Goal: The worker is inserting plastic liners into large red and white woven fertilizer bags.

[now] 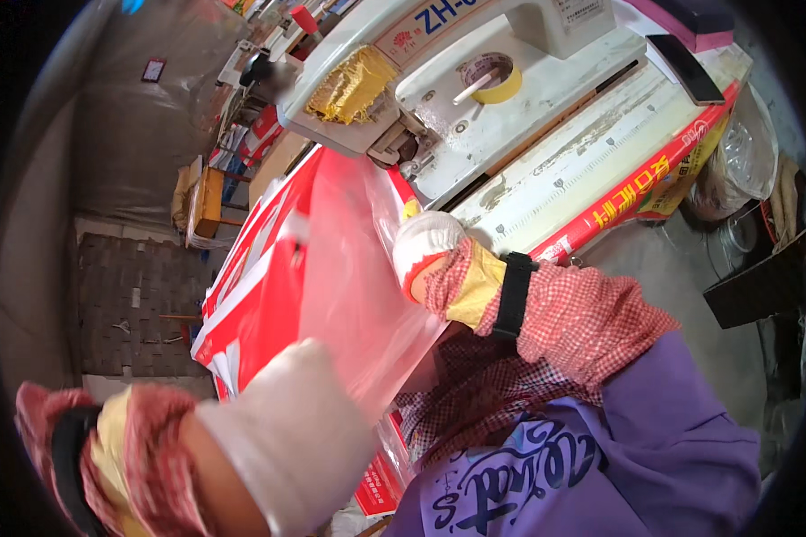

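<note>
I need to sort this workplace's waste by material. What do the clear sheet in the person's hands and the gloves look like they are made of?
The clear sheet looks like thin glossy plastic film: see-through, shiny, softly creased. The glove on the left hand and on the right hand appear to be white knitted fabric, matte and soft; the weave is too blurred to confirm.

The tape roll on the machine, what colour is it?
Yellow tape roll, seen in the head view.

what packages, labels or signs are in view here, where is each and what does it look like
Clear plastic bag: held between left hand and right hand, over red-and-white printed sheets.
Label plate: on the white machine, cream with blue and red print.
Red strip: along the table edge, yellow lettering.
</note>
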Motion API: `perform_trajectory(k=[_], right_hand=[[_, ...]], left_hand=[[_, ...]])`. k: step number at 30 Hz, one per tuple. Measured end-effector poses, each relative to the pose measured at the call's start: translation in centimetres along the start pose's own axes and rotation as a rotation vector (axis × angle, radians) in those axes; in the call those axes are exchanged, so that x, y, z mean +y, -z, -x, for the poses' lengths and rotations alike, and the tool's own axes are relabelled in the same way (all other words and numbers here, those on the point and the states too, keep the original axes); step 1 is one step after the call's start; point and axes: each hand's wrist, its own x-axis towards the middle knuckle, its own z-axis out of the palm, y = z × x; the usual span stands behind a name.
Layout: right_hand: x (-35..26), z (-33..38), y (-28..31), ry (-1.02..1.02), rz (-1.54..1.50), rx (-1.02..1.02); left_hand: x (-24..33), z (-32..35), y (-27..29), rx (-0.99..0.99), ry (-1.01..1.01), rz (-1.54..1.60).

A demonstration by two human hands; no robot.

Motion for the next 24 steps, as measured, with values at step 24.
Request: perform_trajectory(k=[24], right_hand=[[3.3, -8.2, -16.2, -0.549, 2.226, 0.296]], left_hand=[[0.4, -5.8, -1.2, 0.443, -0.38, 0.32]])
